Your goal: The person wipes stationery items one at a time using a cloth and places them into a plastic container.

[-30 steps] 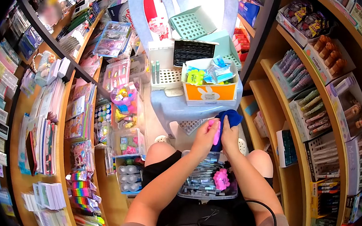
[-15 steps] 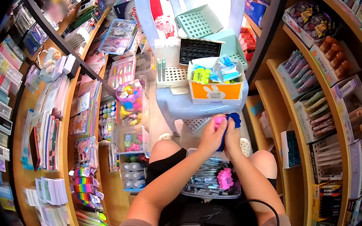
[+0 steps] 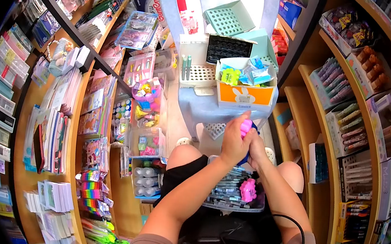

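Note:
Both of my hands are together above my lap. My left hand (image 3: pixel 235 140) is closed around a small pink piece (image 3: pixel 246 127), mostly covered by the fingers. Pressed against it, my right hand (image 3: pixel 257 150) grips a dark blue object (image 3: pixel 244 157) that shows only in slivers between the hands. Below them, on my lap, rests a clear plastic tub (image 3: pixel 224 206) full of slim pens or refills (image 3: pixel 227 186). A bright pink, scalloped object (image 3: pixel 248 190) lies on top of them, at the right side.
Ahead stands a pale blue plastic chair (image 3: pixel 190 106) bearing an orange-and-white box (image 3: pixel 244 96) of small packets and green perforated trays (image 3: pixel 230 19). Stocked shelves close in on the left (image 3: pixel 76 156) and right (image 3: pixel 331 176). Clear bins (image 3: pixel 147 140) stand left of my knees.
The view has shifted slightly, so the chair and tub appear further right. My left hand has turned and closed over more of the pink piece, and the blue object is now more hidden.

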A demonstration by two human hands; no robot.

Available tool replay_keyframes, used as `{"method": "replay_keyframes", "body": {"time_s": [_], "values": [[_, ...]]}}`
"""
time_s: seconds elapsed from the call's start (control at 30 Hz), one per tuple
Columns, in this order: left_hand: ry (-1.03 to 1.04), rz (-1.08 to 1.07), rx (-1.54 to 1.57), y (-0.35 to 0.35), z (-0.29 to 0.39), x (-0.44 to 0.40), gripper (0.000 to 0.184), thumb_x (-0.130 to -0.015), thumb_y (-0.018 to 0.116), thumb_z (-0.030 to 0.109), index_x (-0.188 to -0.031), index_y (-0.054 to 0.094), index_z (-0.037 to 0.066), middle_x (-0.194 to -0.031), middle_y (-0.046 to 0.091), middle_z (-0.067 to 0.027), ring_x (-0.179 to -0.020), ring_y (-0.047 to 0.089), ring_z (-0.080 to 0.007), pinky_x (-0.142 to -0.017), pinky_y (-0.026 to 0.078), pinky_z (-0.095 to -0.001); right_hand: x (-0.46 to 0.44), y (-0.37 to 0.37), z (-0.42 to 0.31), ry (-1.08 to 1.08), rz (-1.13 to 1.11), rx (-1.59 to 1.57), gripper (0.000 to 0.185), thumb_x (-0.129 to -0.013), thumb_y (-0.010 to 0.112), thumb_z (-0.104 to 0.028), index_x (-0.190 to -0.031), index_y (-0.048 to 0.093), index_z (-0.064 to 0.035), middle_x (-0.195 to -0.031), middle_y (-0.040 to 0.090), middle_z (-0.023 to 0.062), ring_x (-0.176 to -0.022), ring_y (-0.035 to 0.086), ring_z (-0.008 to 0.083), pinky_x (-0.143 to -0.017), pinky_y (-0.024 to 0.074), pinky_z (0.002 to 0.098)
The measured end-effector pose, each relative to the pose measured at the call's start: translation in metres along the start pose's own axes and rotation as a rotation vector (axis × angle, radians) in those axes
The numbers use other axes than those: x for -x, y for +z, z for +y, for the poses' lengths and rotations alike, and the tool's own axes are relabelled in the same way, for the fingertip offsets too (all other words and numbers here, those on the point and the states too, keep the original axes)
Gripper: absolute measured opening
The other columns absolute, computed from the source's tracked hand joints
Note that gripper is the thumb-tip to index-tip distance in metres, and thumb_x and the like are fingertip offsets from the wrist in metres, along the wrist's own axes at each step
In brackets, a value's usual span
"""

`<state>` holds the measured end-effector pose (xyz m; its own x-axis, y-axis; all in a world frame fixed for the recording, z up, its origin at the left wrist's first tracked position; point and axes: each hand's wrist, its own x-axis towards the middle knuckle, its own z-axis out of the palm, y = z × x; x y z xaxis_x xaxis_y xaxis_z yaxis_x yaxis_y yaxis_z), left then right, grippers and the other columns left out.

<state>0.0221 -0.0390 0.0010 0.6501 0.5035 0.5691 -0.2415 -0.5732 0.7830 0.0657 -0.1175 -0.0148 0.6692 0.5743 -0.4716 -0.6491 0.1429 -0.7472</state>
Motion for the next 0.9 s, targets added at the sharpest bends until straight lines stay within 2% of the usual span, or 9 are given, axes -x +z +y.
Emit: {"method": "replay_keyframes", "body": {"time_s": [0.07, 0.1, 0.2, 0.27, 0.4, 0.5, 0.7, 0.83, 0.9], "values": [[-0.212, 0.013, 0.03, -0.008, 0.006, -0.006, 0.038, -0.087, 0.058, 0.015, -0.121, 0.049, 0.003, -0.112, 0.06, -0.018, -0.097, 0.058, -0.035, -0.086, 0.045, -0.0367, 0.005, 0.002, -0.003, 0.023, 0.052, 0.234, 0.038, -0.093, 0.045, -0.035, -0.116, 0.055, -0.006, -0.104, 0.062, 0.0077, -0.089, 0.061, 0.0163, -0.073, 0.0506, 0.0289], [-0.177, 0.144, 0.137, -0.003, -0.012, -0.008, 0.033, -0.09, 0.056, 0.018, -0.12, 0.05, 0.005, -0.106, 0.061, -0.0159, -0.093, 0.06, -0.0298, -0.082, 0.047, -0.0352, -0.002, -0.003, 0.005, -0.136, -0.019, 0.202, 0.035, -0.091, 0.049, -0.029, -0.115, 0.056, -0.0041, -0.102, 0.063, 0.0073, -0.086, 0.061, 0.0157, -0.072, 0.0506, 0.028], [-0.411, 0.1, 0.293, -0.027, -0.007, -0.016, 0.031, -0.091, 0.056, 0.02, -0.118, 0.051, 0.004, -0.099, 0.062, -0.0099, -0.085, 0.061, -0.0175, -0.075, 0.049, -0.0295, -0.008, -0.004, -0.009, -0.091, 0.139, 0.08, 0.028, -0.087, 0.052, -0.024, -0.099, 0.06, 0.0003, -0.077, 0.062, 0.0067, -0.061, 0.059, 0.0174, -0.054, 0.049, 0.0286], [-0.474, 0.044, 0.431, -0.036, -0.011, -0.013, 0.031, -0.091, 0.058, 0.019, -0.116, 0.052, 0.002, -0.094, 0.062, -0.0073, -0.079, 0.06, -0.0127, -0.07, 0.049, -0.0261, -0.018, -0.014, -0.016, -0.109, 0.178, -0.022, 0.024, -0.088, 0.05, -0.022, -0.098, 0.057, -0.0018, -0.077, 0.059, 0.0079, -0.062, 0.063, 0.0228, -0.044, 0.0504, 0.0354], [-0.684, -0.389, 0.605, -0.054, 0.029, 0.001, 0.032, -0.089, 0.06, 0.015, -0.117, 0.053, 0.0, -0.091, 0.062, -0.0069, -0.075, 0.059, -0.0105, -0.068, 0.05, -0.0245, -0.007, -0.012, -0.05, -0.143, 0.153, -0.063, 0.019, -0.089, 0.047, -0.02, -0.096, 0.054, -0.0036, -0.076, 0.057, 0.0096, -0.064, 0.065, 0.0262, -0.041, 0.0514, 0.0373], [-0.725, -0.806, 0.303, -0.059, 0.038, 0.023, 0.035, -0.087, 0.063, 0.015, -0.117, 0.054, 0.0, -0.089, 0.063, -0.0071, -0.077, 0.058, -0.0098, -0.07, 0.048, -0.0234, -0.012, -0.018, -0.052, -0.169, 0.135, -0.065, 0.019, -0.089, 0.047, -0.02, -0.093, 0.055, -0.0033, -0.072, 0.057, 0.0085, -0.061, 0.065, 0.0243, -0.041, 0.0511, 0.0348], [-0.663, -1.081, 0.285, -0.052, 0.052, 0.047, 0.025, -0.085, 0.066, 0.018, -0.097, 0.061, -0.004, -0.095, 0.064, -0.0091, -0.082, 0.054, -0.0088, -0.075, 0.046, -0.0248, 0.003, -0.01, -0.059, -0.177, 0.116, -0.028, 0.02, -0.09, 0.046, -0.018, -0.095, 0.056, -0.0019, -0.067, 0.055, 0.0101, -0.056, 0.064, 0.026, -0.036, 0.0494, 0.0359], [-0.309, -1.136, 0.178, -0.041, 0.05, 0.062, 0.03, -0.081, 0.069, 0.023, -0.094, 0.062, -0.003, -0.123, 0.052, -0.0223, -0.111, 0.052, -0.0278, -0.093, 0.04, -0.0341, -0.002, -0.017, -0.055, -0.215, 0.144, -0.002, 0.023, -0.088, 0.048, -0.017, -0.1, 0.057, 0.0004, -0.073, 0.059, 0.0131, -0.054, 0.062, 0.0246, -0.038, 0.0481, 0.0348], [-0.367, -1.211, 0.195, -0.036, 0.044, 0.07, 0.03, -0.079, 0.071, 0.024, -0.093, 0.063, -0.001, -0.131, 0.044, -0.0254, -0.12, 0.046, -0.0358, -0.099, 0.035, -0.0368, -0.009, -0.023, -0.051, -0.227, 0.143, 0.006, 0.024, -0.087, 0.05, -0.016, -0.099, 0.058, 0.0019, -0.076, 0.06, 0.013, -0.054, 0.061, 0.0228, -0.042, 0.0483, 0.033]]}}
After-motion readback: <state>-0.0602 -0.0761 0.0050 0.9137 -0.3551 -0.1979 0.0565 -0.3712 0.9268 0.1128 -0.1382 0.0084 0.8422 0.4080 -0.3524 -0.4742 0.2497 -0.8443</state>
